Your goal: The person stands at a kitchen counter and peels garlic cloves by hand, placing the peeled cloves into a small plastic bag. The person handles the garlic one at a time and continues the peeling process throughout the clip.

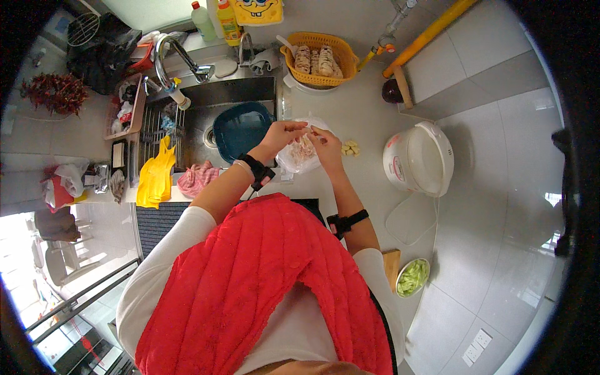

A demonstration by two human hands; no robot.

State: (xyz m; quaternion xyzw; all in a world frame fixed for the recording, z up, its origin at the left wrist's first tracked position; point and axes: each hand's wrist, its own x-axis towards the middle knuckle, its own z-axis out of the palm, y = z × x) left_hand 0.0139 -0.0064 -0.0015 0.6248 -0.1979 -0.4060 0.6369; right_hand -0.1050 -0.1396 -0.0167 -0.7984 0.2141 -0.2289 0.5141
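Observation:
My left hand (284, 136) and my right hand (326, 144) meet over a white plastic bag (300, 164) on the counter, right of the sink. Their fingertips pinch a small pale piece, perhaps a garlic clove; its exact kind is too small to tell. Under the hands, thin pale peelings (302, 149) lie on the bag. Peeled garlic cloves (350, 148) sit in a small pile just right of my right hand. A dark blue plastic basin (241, 131) stands in the sink beside my left hand.
A chrome faucet (171, 51) arches over the steel sink (197, 101). Behind the bag, a yellow basket (349, 56) holds corn cobs (325, 61). A white rice cooker (417, 159) with a cord stands at right, near a bowl of cut green vegetable (413, 277). Yellow rubber gloves (157, 176) lie left.

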